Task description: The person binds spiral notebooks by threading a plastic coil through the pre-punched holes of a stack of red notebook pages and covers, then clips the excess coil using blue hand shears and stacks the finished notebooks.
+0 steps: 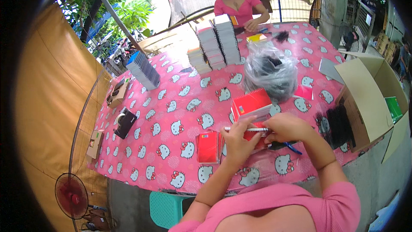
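Observation:
Both my hands are at the near side of the table, closed on a small notebook (256, 129) whose pale page edge faces me. My left hand (237, 141) pinches its left part, thumb along the edge. My right hand (286, 127) grips its right end with curled fingers, which partly hide it. Just beyond them lies a stack of red spiral notebooks (252, 102). Left of my left forearm sits another pile of red notebooks (208, 147). Under my right hand, a blue-handled tool (293, 148) shows only its handles clearly.
A clear plastic bag of dark material (270, 71) stands beyond the red stack. Tall notebook stacks (225, 41) and a blue-topped stack (143, 71) rise farther back. Black bristly strands (337, 124) lie beside an open carton (365, 99). A tape dispenser (125, 124) sits left. Opposite works another person (242, 10).

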Demonstrator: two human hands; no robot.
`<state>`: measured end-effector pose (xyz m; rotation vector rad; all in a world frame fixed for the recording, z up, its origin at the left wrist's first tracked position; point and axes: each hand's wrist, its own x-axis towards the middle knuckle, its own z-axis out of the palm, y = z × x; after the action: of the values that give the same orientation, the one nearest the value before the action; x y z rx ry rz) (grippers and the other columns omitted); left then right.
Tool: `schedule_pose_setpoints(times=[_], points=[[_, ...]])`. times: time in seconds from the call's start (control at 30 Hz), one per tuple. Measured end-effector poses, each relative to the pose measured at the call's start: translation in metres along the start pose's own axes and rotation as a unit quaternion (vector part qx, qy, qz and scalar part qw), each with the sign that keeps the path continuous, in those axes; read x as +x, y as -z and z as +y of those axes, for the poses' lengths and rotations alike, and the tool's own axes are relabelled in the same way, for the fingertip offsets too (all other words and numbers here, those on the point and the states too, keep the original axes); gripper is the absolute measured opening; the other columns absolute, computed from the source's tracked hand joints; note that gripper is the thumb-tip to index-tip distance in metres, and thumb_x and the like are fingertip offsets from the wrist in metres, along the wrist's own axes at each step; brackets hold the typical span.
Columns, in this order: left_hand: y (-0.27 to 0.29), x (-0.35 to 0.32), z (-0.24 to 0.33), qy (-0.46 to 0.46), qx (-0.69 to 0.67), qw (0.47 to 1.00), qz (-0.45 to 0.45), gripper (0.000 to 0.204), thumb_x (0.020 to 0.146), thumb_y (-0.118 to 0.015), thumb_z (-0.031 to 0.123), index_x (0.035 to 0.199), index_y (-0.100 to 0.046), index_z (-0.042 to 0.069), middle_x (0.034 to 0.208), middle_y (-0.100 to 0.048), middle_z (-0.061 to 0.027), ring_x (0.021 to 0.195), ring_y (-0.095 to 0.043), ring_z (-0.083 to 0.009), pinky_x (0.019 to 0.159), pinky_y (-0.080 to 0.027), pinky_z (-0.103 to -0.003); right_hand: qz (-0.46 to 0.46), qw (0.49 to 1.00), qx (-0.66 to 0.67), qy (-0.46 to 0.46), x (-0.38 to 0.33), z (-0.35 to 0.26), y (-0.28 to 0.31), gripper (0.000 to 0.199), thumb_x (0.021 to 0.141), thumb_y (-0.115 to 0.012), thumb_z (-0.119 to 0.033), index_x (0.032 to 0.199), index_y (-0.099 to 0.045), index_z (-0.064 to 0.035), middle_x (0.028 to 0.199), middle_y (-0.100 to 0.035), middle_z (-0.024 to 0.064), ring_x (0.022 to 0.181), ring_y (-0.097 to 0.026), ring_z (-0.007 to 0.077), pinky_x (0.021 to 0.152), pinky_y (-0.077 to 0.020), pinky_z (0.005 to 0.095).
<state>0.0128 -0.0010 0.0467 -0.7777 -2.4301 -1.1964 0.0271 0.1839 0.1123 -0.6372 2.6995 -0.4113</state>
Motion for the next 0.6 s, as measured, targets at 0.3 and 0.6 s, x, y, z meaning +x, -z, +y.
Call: schedule_pose_setpoints(times=[0.3, 0.6], points=[[0.000, 0.002, -0.007, 0.000, 0.015, 1.000, -0.009, 0.046, 0.073, -0.075, 0.020, 0.118, -0.062, 0.017, 0.097, -0.068, 0.0000, 0.092, -0.063, -0.0170, 0.088, -0.034, -0.045, 0.142, 0.986, 0.061, 0.062, -0.011, -0.006, 0.014, 0.037, 0.072, -0.074, -0.032, 0.094, -0.067, -0.0043, 0.084, -0.066, 0.0185, 0.081, -0.064, 0.0360, 0.072, -0.0502, 0.0447], [0.002, 0.015, -0.007, 0.017, -0.041, 0.999, -0.012, 0.050, 0.068, -0.078, 0.006, 0.116, -0.064, 0.009, 0.089, -0.069, -0.0109, 0.085, -0.066, -0.0208, 0.076, -0.050, -0.034, 0.210, 0.971, 0.098, 0.057, 0.000, -0.009, 0.007, 0.023, 0.069, -0.073, -0.026, 0.077, -0.070, -0.0044, 0.079, -0.067, 0.0171, 0.078, -0.066, 0.0339, 0.067, -0.0519, 0.0448]])
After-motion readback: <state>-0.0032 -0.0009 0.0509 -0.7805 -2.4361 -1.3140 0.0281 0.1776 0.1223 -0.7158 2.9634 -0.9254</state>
